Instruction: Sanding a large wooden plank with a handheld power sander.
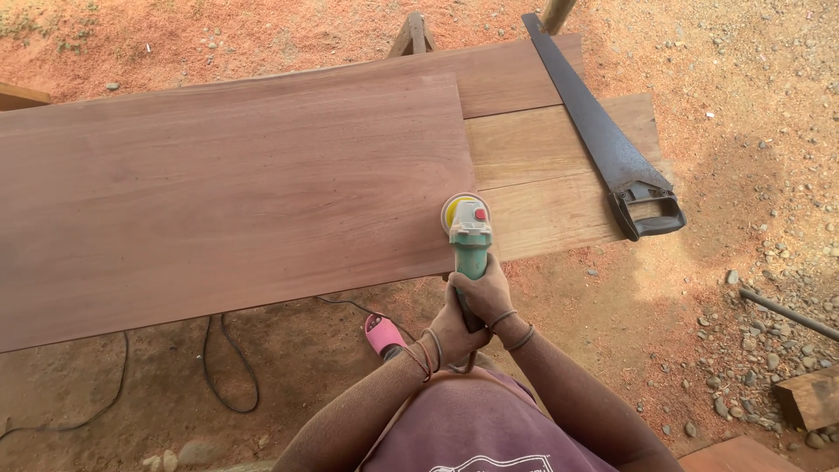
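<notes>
Grinder: green body, yellow disc, lying on the near right corner of the board. Both hands wrap its handle: left hand closed low on the grip, right hand closed just above it.

Board: wide, reddish-brown, lying flat over paler planks that form the surface.

Saw: dark blade, black handle, lying on the planks right of the board, apart from the grinder.

Cable: black, looped on the dirt below the board's near edge.

Sandal: pink, on the ground just left of the left hand.
</notes>
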